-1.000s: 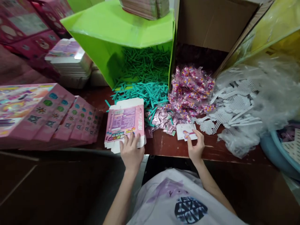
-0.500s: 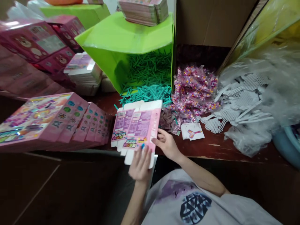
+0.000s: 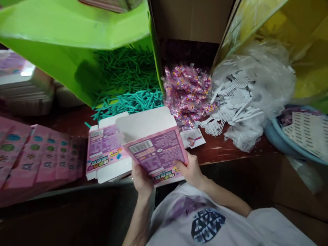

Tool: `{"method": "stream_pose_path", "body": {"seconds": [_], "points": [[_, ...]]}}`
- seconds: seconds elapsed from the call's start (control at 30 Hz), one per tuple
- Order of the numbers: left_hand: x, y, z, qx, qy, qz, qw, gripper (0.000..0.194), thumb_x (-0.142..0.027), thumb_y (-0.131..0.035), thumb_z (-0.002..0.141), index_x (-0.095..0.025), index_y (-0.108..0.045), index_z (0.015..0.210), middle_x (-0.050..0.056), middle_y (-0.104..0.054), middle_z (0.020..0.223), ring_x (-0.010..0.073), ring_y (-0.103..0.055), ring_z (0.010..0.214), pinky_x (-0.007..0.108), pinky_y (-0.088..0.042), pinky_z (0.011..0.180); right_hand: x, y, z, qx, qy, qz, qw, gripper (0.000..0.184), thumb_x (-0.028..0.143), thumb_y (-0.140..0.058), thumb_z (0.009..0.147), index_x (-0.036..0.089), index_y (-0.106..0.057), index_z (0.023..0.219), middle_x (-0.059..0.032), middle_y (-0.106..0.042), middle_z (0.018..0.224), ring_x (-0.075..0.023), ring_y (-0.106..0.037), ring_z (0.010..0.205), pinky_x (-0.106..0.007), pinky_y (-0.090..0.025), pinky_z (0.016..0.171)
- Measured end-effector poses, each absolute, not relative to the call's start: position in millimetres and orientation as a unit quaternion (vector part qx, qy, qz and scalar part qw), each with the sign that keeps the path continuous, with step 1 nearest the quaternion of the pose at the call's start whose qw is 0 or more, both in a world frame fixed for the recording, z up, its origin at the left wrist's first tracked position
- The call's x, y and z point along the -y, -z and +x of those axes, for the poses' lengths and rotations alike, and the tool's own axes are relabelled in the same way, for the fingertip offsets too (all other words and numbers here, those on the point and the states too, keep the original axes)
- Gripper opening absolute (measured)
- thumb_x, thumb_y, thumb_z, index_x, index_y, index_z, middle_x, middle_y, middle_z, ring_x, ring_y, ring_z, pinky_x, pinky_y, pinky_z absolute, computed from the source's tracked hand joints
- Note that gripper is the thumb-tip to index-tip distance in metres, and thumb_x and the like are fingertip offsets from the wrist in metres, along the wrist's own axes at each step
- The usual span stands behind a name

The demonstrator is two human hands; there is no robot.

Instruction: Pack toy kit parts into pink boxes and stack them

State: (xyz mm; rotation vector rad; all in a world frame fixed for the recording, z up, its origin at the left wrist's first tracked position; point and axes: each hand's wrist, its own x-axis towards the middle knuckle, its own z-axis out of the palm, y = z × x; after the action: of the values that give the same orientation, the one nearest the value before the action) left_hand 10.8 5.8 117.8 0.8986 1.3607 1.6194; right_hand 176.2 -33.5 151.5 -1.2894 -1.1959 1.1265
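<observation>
Between my two hands is a pink and purple carton (image 3: 159,155), tilted toward me, with its white end flap raised at the far side. My left hand (image 3: 142,179) grips its left edge near the bottom corner. On the opposite edge my right hand (image 3: 193,171) holds on, thumb lying over the printed face. Left of it, more flat cartons (image 3: 106,150) with the same print lie at the table edge. Just beyond the right side of the held carton are small white cards (image 3: 193,138) with a pink picture.
A green box (image 3: 77,58) holding green and teal sticks (image 3: 130,104) lies open behind. To its right are bags of colourful beads (image 3: 189,90) and white mesh pieces (image 3: 217,123) in clear plastic. Pink boxes (image 3: 43,153) line the left; a blue basin (image 3: 279,136) is at right.
One carton has come off the flat cartons and is now held up between both hands, its end flap standing out. The camera view has shifted to the right and closer.
</observation>
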Motion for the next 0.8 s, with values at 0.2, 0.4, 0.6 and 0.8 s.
{"method": "stream_pose_path", "body": {"seconds": [0.2,0.4,0.6,0.8], "points": [[24.5,-102.4,27.1,-0.498,-0.465,0.404,0.61,0.038,-0.049,-0.068,0.075,-0.016,-0.062,0.091,0.003,-0.067,0.083,0.0135,-0.061,0.07,0.021,-0.049,0.062,39.2,-129.8,223.4,0.376,-0.545,-0.513,0.546,0.05,0.043,-0.072,0.075,0.024,-0.059,0.119,-0.0049,-0.071,0.109,-0.0238,-0.067,0.102,-0.038,-0.054,0.091],[16.9,-93.9,44.9,-0.502,-0.472,0.516,0.508,0.046,-0.045,-0.058,0.084,-0.022,-0.057,0.124,0.007,-0.06,0.128,0.0215,-0.057,0.114,0.029,-0.045,0.094,48.8,-90.3,232.4,0.344,-0.523,-0.538,0.565,0.047,0.04,-0.073,0.074,0.026,-0.06,0.117,-0.0007,-0.068,0.097,-0.0171,-0.063,0.084,-0.029,-0.051,0.078],[1.5,-75.4,44.1,-0.487,-0.476,0.469,0.562,0.025,-0.04,-0.06,0.082,-0.017,-0.061,0.072,0.005,-0.068,0.092,0.0185,-0.063,0.091,0.027,-0.047,0.078,43.6,-69.2,214.8,0.257,-0.533,-0.552,0.587,0.028,0.046,-0.065,0.078,0.019,-0.066,0.088,-0.0005,-0.067,0.075,-0.0157,-0.059,0.067,-0.028,-0.047,0.068],[-1.7,-64.2,35.0,-0.508,-0.516,0.416,0.55,0.03,-0.043,-0.071,0.072,-0.016,-0.071,0.083,0.009,-0.074,0.086,0.0208,-0.068,0.079,0.031,-0.052,0.074,31.8,-56.0,197.8,0.3,-0.481,-0.566,0.599,0.029,0.042,-0.071,0.074,0.018,-0.069,0.09,-0.0036,-0.072,0.085,-0.0186,-0.064,0.077,-0.03,-0.049,0.073]]}}
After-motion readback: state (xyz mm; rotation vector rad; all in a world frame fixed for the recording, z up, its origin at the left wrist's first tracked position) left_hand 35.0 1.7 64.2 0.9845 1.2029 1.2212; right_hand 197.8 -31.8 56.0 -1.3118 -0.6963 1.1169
